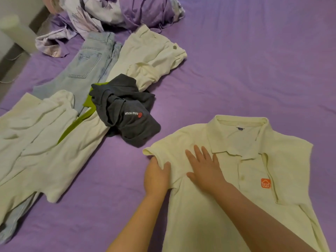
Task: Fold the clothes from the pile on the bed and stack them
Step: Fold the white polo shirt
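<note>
Head view, polo shirt (227,206) sleeve pinched by left hand (157,177) fingers (166,168)

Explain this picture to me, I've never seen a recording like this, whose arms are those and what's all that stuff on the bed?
There is no machine here. A person wears a camera on the head, so you look down at their own two arms. They are folding laundry on a purple bedsheet. In front of them lies a pale yellow polo shirt with an orange logo. The left hand grips its sleeve at the edge; the right hand lies flat on the chest. To the left wait a crumpled dark grey shirt, light blue jeans, cream trousers and another cream garment. Rumpled floral bedding lies at the top.
</note>
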Motion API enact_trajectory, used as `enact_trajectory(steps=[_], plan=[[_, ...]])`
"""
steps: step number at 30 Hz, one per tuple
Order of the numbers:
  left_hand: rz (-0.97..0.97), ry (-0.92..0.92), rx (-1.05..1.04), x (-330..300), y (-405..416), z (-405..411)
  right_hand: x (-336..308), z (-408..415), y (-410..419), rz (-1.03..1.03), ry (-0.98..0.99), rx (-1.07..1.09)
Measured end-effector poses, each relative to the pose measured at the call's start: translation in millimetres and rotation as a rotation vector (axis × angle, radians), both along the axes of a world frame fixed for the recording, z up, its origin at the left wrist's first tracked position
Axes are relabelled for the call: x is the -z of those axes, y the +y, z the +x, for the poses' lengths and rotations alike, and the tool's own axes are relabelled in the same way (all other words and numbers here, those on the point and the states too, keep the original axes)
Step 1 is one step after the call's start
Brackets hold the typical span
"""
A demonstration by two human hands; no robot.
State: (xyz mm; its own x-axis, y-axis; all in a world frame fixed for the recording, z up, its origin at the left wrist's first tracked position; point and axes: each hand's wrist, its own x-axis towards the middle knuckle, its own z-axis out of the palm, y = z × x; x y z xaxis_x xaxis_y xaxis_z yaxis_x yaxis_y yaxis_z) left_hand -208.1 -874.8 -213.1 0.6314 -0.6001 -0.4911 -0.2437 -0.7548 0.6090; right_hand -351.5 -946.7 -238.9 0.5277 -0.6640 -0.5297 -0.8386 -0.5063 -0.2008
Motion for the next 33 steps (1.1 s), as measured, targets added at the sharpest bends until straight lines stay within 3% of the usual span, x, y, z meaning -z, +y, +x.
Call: enact_trajectory(steps=[3,6,9,12,19,24,28,33], plan=[[-0.119,-0.134,0.195,-12,-1,-24,-13,-21,-2,-0.029,-0.154,0.085],[-0.045,-0.307,0.59,-12,-5,-49,-24,-52,-8,-0.09,-0.238,0.155],[0.044,-0.184,0.786,-6,-12,-70,-29,-85,-19,-0.131,-0.246,0.22],[0.006,0.024,0.76,6,-22,-79,-28,-116,-30,-0.107,-0.243,0.266],[-0.118,-0.289,0.665,20,-81,-67,-29,-185,-79,-0.184,-0.16,0.46],[0.051,-0.206,0.769,27,-137,-55,-17,-209,-123,-0.017,-0.092,0.519],[0.157,-0.262,0.807,24,-156,-49,-8,-210,-148,0.057,-0.074,0.567],[0.179,0.252,0.415,16,-159,-47,-11,-213,-155,0.13,-0.123,0.677]])
